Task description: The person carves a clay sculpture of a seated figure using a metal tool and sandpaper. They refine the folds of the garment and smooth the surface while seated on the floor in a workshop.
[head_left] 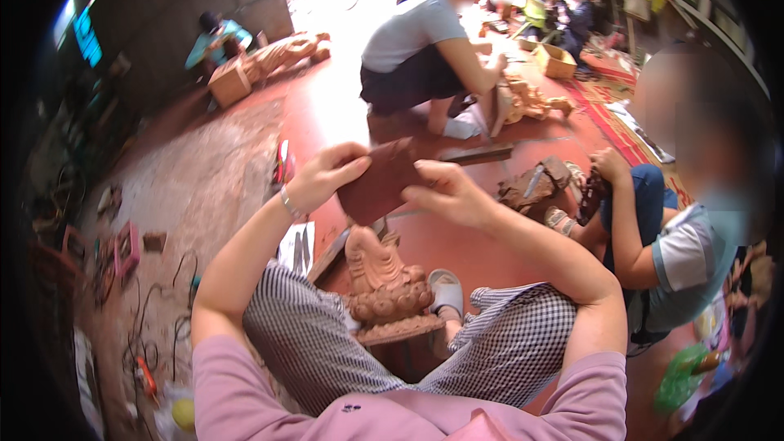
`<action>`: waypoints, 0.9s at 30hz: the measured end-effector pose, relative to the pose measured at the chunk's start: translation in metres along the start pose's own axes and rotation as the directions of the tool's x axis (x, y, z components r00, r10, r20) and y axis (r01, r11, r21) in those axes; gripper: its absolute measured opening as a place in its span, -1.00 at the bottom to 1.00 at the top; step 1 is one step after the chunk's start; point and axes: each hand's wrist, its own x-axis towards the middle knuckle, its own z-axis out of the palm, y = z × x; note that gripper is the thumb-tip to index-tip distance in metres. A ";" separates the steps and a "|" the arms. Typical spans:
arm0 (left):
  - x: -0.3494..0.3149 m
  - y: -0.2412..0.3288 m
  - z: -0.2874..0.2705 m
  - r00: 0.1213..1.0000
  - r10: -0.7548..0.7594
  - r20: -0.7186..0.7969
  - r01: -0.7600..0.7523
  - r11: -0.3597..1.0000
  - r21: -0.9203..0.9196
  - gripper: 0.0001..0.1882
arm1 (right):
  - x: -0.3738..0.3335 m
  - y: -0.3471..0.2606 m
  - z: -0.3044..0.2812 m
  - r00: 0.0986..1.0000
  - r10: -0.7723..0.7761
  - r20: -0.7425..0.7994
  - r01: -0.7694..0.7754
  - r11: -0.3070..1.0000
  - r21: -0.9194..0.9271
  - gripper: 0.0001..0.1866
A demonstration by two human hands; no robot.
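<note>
The left hand point(347, 165) and right hand point(447, 188) both pinch a brown sheet point(382, 185); lower down, a carved figure point(374, 268) sits by the near edge of a board point(408, 332).

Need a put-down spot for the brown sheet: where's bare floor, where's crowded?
Bare: red floor between the upright carving and the rough brown pieces, below the right hand in the picture; pale floor between the lying carving and the cables. Crowded: lower left, cables and pink crate; lower right, around the green bag.
</note>
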 end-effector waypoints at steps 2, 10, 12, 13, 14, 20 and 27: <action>0.000 0.000 -0.001 0.999 -0.034 -0.013 0.034 0.999 -0.010 -0.71 | 0.000 -0.001 0.003 0.993 0.073 -0.087 -0.070 0.997 0.037 -0.78; -0.002 -0.023 -0.015 0.985 -0.050 0.165 0.118 0.894 -0.432 -0.74 | 0.004 0.014 -0.002 0.893 0.364 -0.265 -0.280 0.909 0.309 -0.70; -0.005 -0.029 -0.015 0.979 -0.119 0.166 0.179 0.889 -0.422 -0.75 | 0.003 0.019 -0.004 0.917 0.312 -0.248 -0.264 0.942 0.207 -0.70; -0.005 -0.032 -0.015 0.974 -0.150 0.170 0.209 0.885 -0.417 -0.75 | 0.002 0.022 -0.006 0.928 0.285 -0.240 -0.253 0.955 0.153 -0.70; -0.006 -0.034 -0.015 0.975 -0.147 0.169 0.201 0.906 -0.373 -0.74 | 0.001 0.025 -0.007 0.941 0.258 -0.217 -0.241 0.965 0.104 -0.69; -0.007 -0.048 -0.020 0.995 -0.070 0.076 0.079 0.988 -0.136 -0.75 | -0.001 0.025 -0.011 0.967 0.256 0.005 -0.256 0.967 -0.018 -0.56; -0.012 -0.046 -0.024 0.967 0.247 -0.064 -0.210 0.915 0.345 -0.87 | 0.007 0.028 -0.002 0.945 0.317 -0.082 -0.324 0.943 -0.082 -0.68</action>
